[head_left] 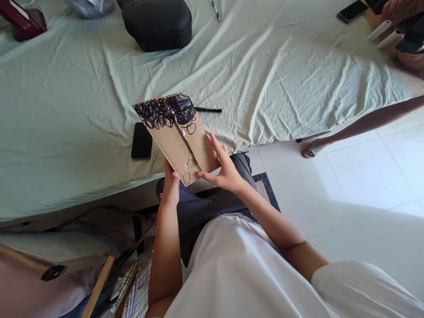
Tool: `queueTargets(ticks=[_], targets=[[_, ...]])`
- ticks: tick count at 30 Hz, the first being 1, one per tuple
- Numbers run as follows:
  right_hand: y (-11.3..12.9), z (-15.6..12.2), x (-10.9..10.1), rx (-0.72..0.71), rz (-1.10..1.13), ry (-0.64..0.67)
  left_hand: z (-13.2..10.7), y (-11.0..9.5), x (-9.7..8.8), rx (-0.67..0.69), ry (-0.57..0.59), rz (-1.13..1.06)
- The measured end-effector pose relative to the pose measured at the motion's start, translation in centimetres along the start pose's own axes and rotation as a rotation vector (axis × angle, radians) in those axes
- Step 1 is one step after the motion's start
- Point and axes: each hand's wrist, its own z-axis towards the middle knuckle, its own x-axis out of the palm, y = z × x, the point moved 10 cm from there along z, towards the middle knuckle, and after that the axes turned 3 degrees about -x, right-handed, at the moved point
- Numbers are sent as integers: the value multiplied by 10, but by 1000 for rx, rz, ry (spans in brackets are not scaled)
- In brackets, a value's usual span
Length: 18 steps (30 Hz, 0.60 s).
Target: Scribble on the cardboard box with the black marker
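Note:
Between my hands is a flat brown cardboard box (179,145), tilted over the table's near edge. Black scribbles cover its far end, a dark taped seam runs down its length, and small circles are drawn on it. My left hand (171,183) grips the near left corner, its thumb on the edge and its fingers mostly hidden. My right hand (225,168) holds the near right side, with the thumb on the top face and the fingers along the side. Just beyond the box lies a black marker (208,110). A black phone (141,141) rests to its left.
A pale green cloth (82,110) covers the table. Toward the back are a black case (157,24), a pen (216,11) and a dark red object (28,22). Another person's hands (397,13) and a second phone (352,12) are at the far right. A wooden-framed chair (99,282) stands lower left.

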Motion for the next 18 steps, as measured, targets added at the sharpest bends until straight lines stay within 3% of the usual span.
queueTargets(ticks=[5,8,12,15,18], targets=[[-6,-9,5,-29,120,55,-4,-1,-22,-13,-120,-27],[-32,-12,2,161,294,15,-10,2,-28,-106,-146,-101],[-73,-20,13,523,580,-41,-19,-10,-15,-143,-93,-209],[-73,-29,40,725,882,73,-21,-10,1,-277,-1,-256],[-56,-32,50,767,977,158,-20,-11,1,-360,9,-202]])
